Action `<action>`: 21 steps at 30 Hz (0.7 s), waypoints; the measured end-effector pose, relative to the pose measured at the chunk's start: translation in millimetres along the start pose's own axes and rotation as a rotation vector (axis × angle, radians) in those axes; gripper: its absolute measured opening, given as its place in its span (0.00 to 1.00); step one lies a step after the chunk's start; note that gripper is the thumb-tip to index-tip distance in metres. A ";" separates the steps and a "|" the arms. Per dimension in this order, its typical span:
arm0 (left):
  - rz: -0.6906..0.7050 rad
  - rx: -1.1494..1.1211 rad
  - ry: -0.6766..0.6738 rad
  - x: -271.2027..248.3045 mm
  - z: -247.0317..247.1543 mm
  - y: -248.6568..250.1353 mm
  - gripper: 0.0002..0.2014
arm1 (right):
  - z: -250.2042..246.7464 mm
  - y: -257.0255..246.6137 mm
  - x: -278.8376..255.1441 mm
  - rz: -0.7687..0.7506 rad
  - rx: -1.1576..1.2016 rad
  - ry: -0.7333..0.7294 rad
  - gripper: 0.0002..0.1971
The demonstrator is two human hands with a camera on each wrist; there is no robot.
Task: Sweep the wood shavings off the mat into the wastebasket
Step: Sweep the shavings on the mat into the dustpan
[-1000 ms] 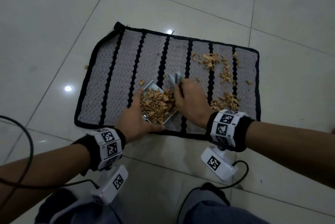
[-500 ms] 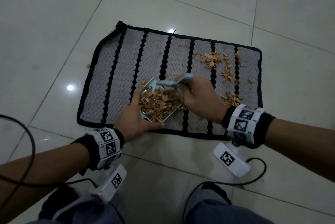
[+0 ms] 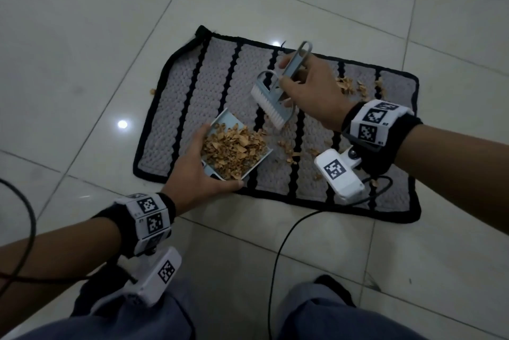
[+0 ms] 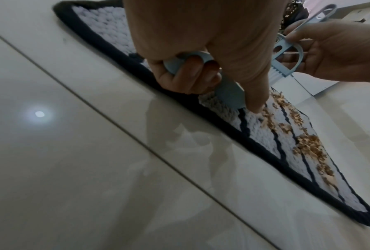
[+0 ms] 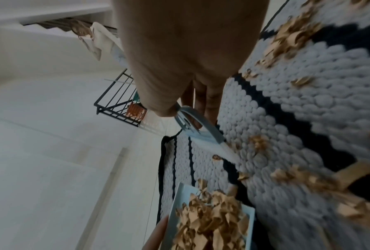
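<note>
A grey mat with black stripes lies on the tiled floor. My left hand grips the handle of a light blue dustpan resting on the mat's near edge and heaped with wood shavings. My right hand holds a small blue brush by its handle, lifted above the mat just beyond the pan, white bristles pointing down. Loose shavings lie right of the pan, and more at the far right. The left wrist view shows fingers curled round the pan handle. No wastebasket is in view.
Pale floor tiles surround the mat. One stray shaving lies on the floor left of it. A black cable runs from my right wrist camera over the floor. A black wire rack stands in the background.
My right hand lifted the brush off the dustpan and carried it up and away from the pan. The left hand kept the filled pan in place on the mat.
</note>
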State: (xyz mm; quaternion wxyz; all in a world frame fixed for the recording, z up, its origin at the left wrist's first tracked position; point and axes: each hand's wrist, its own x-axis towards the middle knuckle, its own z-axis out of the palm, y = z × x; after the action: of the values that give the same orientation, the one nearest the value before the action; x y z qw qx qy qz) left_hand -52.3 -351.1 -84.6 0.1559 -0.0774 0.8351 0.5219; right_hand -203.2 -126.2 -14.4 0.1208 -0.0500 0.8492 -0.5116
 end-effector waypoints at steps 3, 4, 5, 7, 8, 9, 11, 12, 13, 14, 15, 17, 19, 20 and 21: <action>-0.020 -0.011 0.020 -4.7 -9.9 -9.6 0.63 | 15.2 -4.7 0.9 -0.023 -0.042 0.046 0.12; -0.024 -0.015 0.027 -6.3 -12.5 -12.8 0.63 | 20.5 -5.7 0.7 -0.029 -0.044 0.062 0.11; -0.028 -0.019 0.035 -8.0 -14.9 -14.8 0.63 | 25.3 -6.8 0.5 -0.041 -0.030 0.080 0.11; -0.039 -0.016 0.058 -11.7 -19.4 -17.8 0.63 | 34.8 -7.7 0.1 -0.053 -0.005 0.105 0.10; -0.042 -0.011 0.068 -13.1 -21.1 -19.1 0.63 | 39.3 -8.6 -0.4 -0.053 -0.001 0.107 0.10; -0.044 -0.006 0.074 -14.4 -22.7 -20.5 0.63 | 44.1 -8.2 -0.7 -0.051 0.003 0.104 0.11; -0.047 0.000 0.078 -16.2 -25.9 -23.1 0.64 | 54.3 -7.4 -1.9 -0.045 0.016 0.093 0.11; -0.052 0.004 0.077 -16.7 -26.8 -24.3 0.64 | 58.4 -6.8 -3.5 -0.043 0.009 0.089 0.12; -0.054 0.009 0.078 -16.5 -27.4 -25.5 0.64 | 61.4 -5.2 -4.2 -0.045 -0.009 0.089 0.12; -0.055 0.014 0.077 -16.6 -27.9 -26.5 0.64 | 62.6 -3.3 -5.9 -0.046 -0.034 0.092 0.13; -0.049 0.019 0.075 -16.5 -28.2 -26.6 0.64 | 61.6 -1.0 -8.0 -0.045 -0.054 0.100 0.12; -0.037 0.025 0.064 -16.5 -28.5 -27.0 0.63 | 54.5 5.9 -13.1 -0.035 -0.075 0.112 0.11; -0.020 0.029 0.057 -16.3 -28.7 -27.2 0.63 | 39.6 15.7 -19.5 -0.021 -0.091 0.129 0.12; -0.010 0.031 0.052 -16.5 -28.6 -27.0 0.63 | 30.4 20.9 -23.7 -0.010 -0.109 0.134 0.12; -0.002 0.034 0.044 -16.5 -28.5 -27.1 0.63 | 20.3 26.1 -28.4 -0.002 -0.132 0.137 0.12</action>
State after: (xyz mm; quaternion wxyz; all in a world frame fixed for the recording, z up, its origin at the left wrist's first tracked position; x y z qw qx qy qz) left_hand -34.0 -389.2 -90.3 0.1390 -0.0870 0.8469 0.5058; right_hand -169.5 -125.4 -42.1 0.0584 -0.0233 0.8874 -0.4568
